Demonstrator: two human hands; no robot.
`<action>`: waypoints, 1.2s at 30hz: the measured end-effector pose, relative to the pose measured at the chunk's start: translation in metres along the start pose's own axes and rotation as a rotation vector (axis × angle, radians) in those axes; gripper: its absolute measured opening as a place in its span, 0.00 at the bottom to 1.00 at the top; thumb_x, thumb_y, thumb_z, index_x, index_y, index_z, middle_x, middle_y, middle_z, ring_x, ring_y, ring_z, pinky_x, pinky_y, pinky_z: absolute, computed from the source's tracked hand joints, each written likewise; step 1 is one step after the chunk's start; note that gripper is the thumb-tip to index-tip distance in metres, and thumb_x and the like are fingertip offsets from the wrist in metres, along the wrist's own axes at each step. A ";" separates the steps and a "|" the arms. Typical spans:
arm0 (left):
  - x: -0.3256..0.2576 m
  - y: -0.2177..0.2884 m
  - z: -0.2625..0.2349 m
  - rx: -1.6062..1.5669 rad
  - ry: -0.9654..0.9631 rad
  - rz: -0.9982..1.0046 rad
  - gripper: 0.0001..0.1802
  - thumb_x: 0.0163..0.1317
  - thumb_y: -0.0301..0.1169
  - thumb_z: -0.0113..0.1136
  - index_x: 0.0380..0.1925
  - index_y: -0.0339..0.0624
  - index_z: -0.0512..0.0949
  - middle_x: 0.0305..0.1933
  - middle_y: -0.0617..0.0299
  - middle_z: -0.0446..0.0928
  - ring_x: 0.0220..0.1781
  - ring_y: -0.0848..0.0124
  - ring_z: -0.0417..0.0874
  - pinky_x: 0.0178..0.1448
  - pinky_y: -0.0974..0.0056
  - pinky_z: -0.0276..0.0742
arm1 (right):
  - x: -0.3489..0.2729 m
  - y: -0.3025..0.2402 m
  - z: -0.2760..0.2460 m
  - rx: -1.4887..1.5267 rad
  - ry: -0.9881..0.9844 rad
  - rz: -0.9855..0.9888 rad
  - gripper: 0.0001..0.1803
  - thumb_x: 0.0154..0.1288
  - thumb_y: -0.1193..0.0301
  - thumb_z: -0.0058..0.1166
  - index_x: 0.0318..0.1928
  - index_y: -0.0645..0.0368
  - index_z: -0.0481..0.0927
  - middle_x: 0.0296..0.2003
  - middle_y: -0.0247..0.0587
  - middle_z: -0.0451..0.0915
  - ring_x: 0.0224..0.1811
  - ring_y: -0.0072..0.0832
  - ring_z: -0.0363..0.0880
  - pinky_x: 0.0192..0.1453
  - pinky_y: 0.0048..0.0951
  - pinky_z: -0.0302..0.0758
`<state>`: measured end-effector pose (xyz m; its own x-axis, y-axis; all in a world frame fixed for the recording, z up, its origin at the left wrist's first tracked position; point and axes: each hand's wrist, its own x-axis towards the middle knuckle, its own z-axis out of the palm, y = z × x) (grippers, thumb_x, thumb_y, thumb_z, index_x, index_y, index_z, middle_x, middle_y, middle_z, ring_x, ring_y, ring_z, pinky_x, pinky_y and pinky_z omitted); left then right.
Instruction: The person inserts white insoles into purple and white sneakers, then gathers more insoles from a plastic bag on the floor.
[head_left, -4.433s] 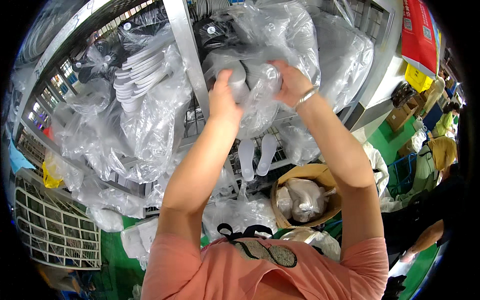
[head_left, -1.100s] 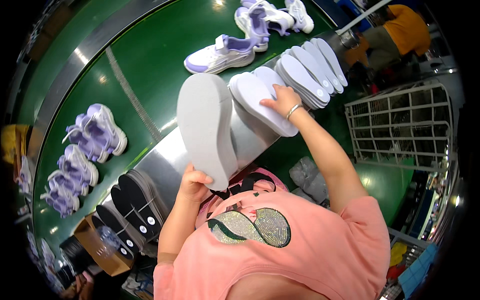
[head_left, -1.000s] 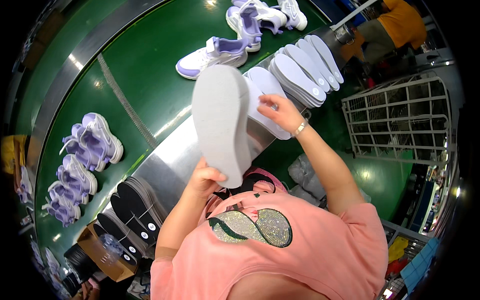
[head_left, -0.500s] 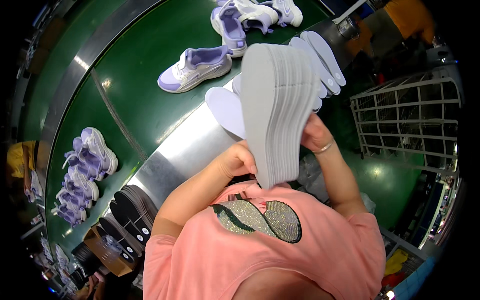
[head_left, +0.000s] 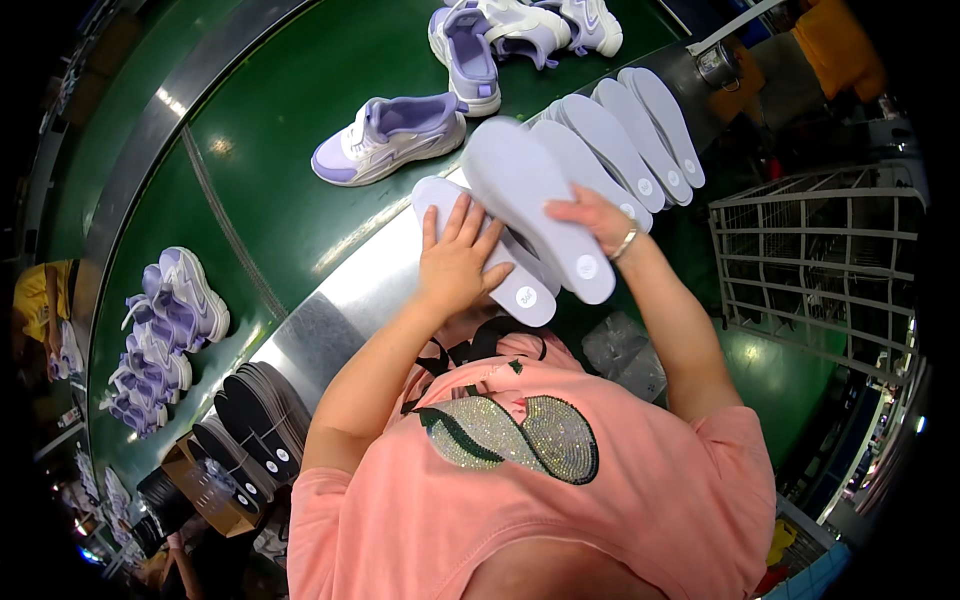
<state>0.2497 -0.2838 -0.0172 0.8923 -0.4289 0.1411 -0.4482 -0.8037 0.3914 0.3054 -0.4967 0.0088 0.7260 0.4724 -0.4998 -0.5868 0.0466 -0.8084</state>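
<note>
With fingers spread, my left hand lies flat on a pale lavender insole with a round white label at its heel, at the metal edge of the green conveyor. My right hand grips another pale insole, its thumb on top and the fingers hidden beneath. That insole is slightly blurred, tilted and partly over the left one; how many lie under it I cannot tell. To its right, several more pale insoles lie in an overlapping row along the edge.
A white and lavender sneaker stands on the conveyor, with more sneakers beyond. Another sneaker row is at left. Black insole bundles stand near a cardboard box. A wire rack is at right.
The thick stack that both hands held upright, grey side showing, has come down to the metal edge. Pale tops now face up. My left hand has opened flat; my right still grips.
</note>
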 end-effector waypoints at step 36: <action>0.080 -0.118 0.012 -0.968 0.462 -1.060 0.56 0.41 0.51 0.65 0.60 0.32 0.44 0.62 0.41 0.47 0.63 0.52 0.52 0.63 0.58 0.52 | -0.002 -0.049 -0.248 -1.172 1.137 0.051 0.36 0.44 0.63 0.59 0.57 0.46 0.62 0.50 0.45 0.68 0.54 0.42 0.64 0.56 0.36 0.62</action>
<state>0.3732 -0.2282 -0.0627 0.7914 0.4713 -0.3893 0.4394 0.0043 0.8983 0.4216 -0.7178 -0.0280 0.9021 -0.4271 -0.0618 -0.4249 -0.8540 -0.3001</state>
